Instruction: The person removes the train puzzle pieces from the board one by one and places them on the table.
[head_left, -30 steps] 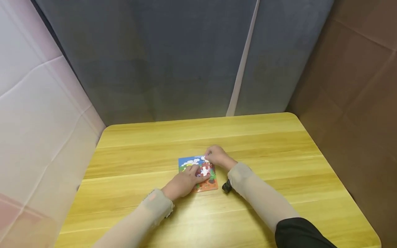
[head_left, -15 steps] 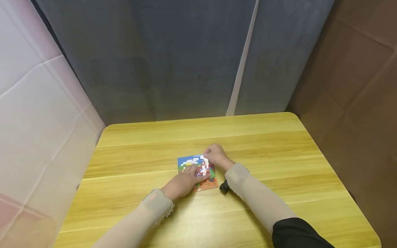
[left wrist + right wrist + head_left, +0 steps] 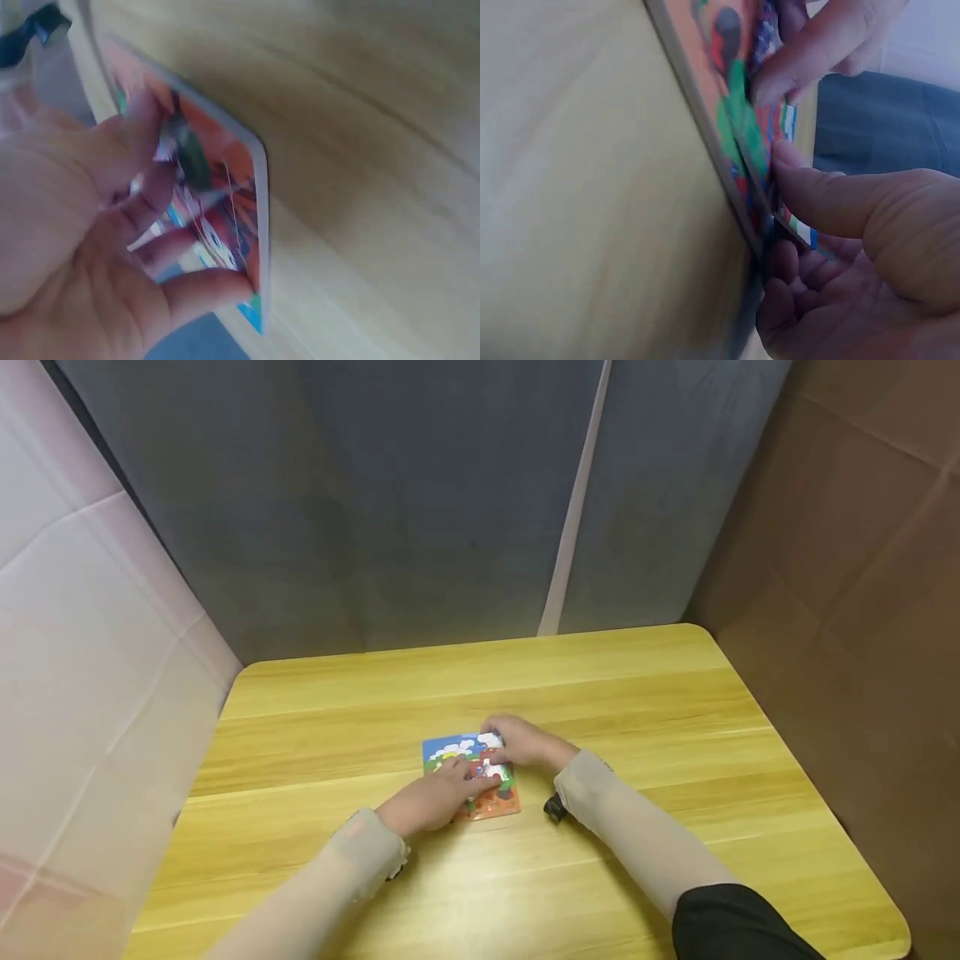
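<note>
A colourful square jigsaw puzzle [image 3: 495, 808] lies flat on the wooden table, with a blue top, white clouds and an orange bottom. Across its middle rests my left hand [image 3: 429, 797], fingers spread; the left wrist view shows the fingertips touching the picture and the thumb near its orange part. My right hand [image 3: 525, 743] is at the upper right corner. In the right wrist view its thumb and curled fingers pinch a puzzle piece [image 3: 801, 231] whose edge is raised from the backing board [image 3: 697, 112]. The hands hide much of the picture.
The yellow wood-grain table [image 3: 337, 702] has rounded corners. A grey curtain [image 3: 420, 510] hangs behind it, a pale cloth [image 3: 97, 677] on the left and a brown one [image 3: 847, 593] on the right. A small black device [image 3: 555, 808] sits at my right wrist.
My right thumb has moved down over the puzzle's right side, apart from the index finger at the corner. The left hand stays on the puzzle. The head view has shifted slightly.
</note>
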### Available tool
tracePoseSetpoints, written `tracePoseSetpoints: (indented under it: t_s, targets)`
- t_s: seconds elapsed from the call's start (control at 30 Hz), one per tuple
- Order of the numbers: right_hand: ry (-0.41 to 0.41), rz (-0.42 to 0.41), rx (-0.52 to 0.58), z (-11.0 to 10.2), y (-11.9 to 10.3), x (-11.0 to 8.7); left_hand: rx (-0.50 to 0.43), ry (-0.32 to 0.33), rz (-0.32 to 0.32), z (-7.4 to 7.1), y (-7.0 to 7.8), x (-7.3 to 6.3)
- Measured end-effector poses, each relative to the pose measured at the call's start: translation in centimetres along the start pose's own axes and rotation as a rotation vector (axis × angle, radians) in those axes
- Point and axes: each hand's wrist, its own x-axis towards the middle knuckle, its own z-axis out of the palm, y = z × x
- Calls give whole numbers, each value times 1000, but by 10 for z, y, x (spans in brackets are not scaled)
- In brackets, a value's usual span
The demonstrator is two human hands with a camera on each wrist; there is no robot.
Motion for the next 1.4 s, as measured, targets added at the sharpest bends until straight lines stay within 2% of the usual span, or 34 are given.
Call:
tracePoseSetpoints:
  t_s: [0.1,0.17,0.27,0.4,0.53,0.63,0.77,0.87,0.93,1.0,1.07,1.23,1.4]
  targets:
    - [-47,44,44,-1,-2,-2,-92,4,24,-6,-7,-2]
    - [-65,75,81,-2,-4,-3,-115,38,55,-10,-11,-3]
    - [-72,103,92,-4,-8,-5,-75,112,110,-12,-15,-3]
    - [-90,117,97,-7,-9,-5,-16,191,171,-5,-17,-4]
    - [-105,153,246,-8,-4,-5,0,248,128,4,-18,-9]
    - [-117,186,343,-9,-1,-7,-30,274,88,10,-17,-12]
    - [-146,214,467,-8,2,-8,-49,325,98,17,-15,-13]
    - [-189,218,633,-6,6,-8,-49,357,103,20,-12,-13]
    - [-217,221,729,-5,10,-8,-52,366,107,21,-11,-13]
    - [-233,233,779,-4,13,-8,-58,364,106,23,-10,-13]
    - [-216,247,765,-3,13,-8,-48,358,101,24,-10,-13]
    - [-180,253,618,-4,9,-8,0,326,59,25,-7,-12]
    - [-181,263,582,-6,10,-9,40,293,40,24,-4,-11]
